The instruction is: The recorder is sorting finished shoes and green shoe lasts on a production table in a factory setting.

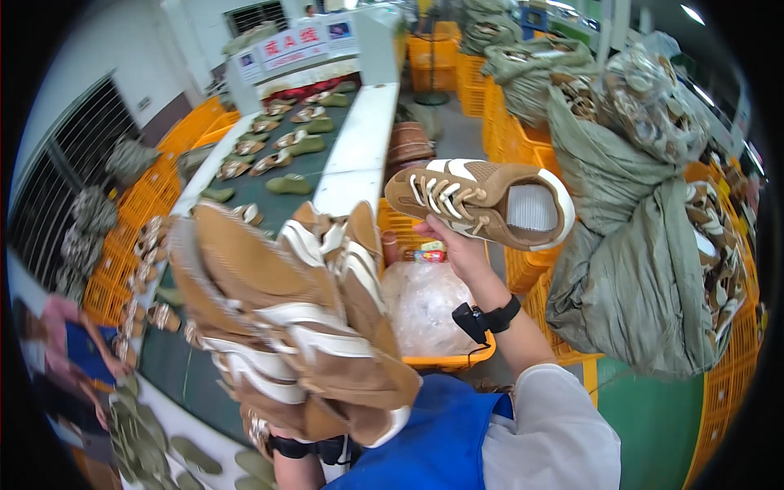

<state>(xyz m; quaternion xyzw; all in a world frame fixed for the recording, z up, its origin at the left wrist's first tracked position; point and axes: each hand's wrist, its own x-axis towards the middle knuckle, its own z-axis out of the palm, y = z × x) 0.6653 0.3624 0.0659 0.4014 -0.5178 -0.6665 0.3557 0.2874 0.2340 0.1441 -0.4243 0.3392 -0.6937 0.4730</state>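
In my right hand (464,251) is a brown sneaker upper (457,196) with white stripes and pale laces. Its opening faces right and shows a light striped lining; the fingers grip it from below, partly hidden. A thick bundle of matching sneaker uppers (302,327) rests in my left hand, close in front of me. That bundle hides the left fingers; only the forearm (298,472) and a black wristband (314,447) show beneath it. Behind the bundle runs a dark green conveyor belt (192,380), carrying more uppers and green shoe lasts (288,184).
Below my right hand stands an orange crate (449,360) holding a clear plastic bag (420,302). Large grey-green sacks (637,278) of uppers and stacked orange crates (494,114) line the right side. Green lasts (135,433) lie at lower left, near another person's arm (102,347).
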